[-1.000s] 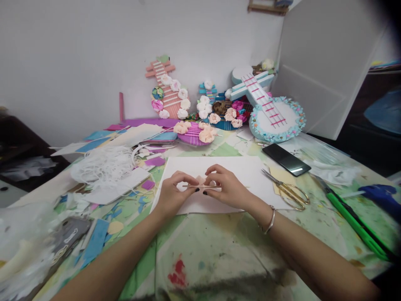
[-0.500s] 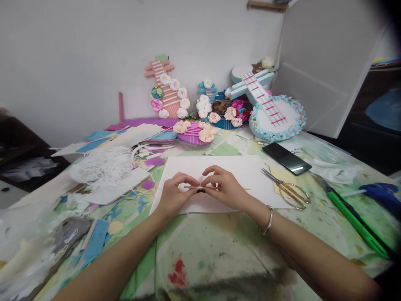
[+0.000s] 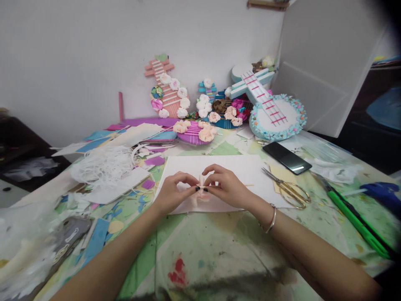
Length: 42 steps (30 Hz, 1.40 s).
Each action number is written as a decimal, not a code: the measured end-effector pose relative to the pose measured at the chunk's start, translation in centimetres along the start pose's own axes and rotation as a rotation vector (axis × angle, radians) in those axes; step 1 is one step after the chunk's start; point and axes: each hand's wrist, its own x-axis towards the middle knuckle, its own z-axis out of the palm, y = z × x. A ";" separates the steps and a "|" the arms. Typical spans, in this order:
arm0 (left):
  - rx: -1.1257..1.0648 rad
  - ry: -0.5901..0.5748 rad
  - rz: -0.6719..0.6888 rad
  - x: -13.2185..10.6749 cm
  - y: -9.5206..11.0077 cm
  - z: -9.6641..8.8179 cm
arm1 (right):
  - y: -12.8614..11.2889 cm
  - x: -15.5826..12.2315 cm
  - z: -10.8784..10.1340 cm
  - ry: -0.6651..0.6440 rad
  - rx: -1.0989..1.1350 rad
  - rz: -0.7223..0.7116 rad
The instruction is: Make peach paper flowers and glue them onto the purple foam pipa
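My left hand (image 3: pixel 177 190) and my right hand (image 3: pixel 224 186) meet above a white sheet (image 3: pixel 250 167), thumbs and fingertips pinched together. Between them is a small strip of pale peach paper (image 3: pixel 201 180), standing up above the fingertips and hanging below them. A thin wooden stick (image 3: pixel 249 184) pokes out to the right from behind my right hand; most of it is hidden. Gold-handled scissors (image 3: pixel 290 188) lie to the right, on the sheet's edge and a yellowish paper piece.
A black phone (image 3: pixel 286 157), a green cutter knife (image 3: pixel 354 217) and a blue tool (image 3: pixel 384 194) lie on the right. Tangled white string (image 3: pixel 105 167) and paper scraps cover the left. Flower-decorated paper guitars (image 3: pixel 275 117) stand at the back against the wall.
The stick has shifted slightly right and up, and its left end no longer shows past my left fingertips. More of the peach paper now shows above and below my fingers.
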 end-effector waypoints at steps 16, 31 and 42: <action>-0.084 -0.077 -0.022 0.0 -0.2 0.0 | -0.1 0.1 -0.1 -0.014 0.078 0.017; -0.081 -0.040 0.045 -0.1 0.0 0.0 | 0.0 0.3 -0.3 -0.035 0.124 0.039; -0.155 -0.017 0.021 -0.1 -0.1 0.2 | -0.3 0.2 0.0 -0.014 0.089 -0.023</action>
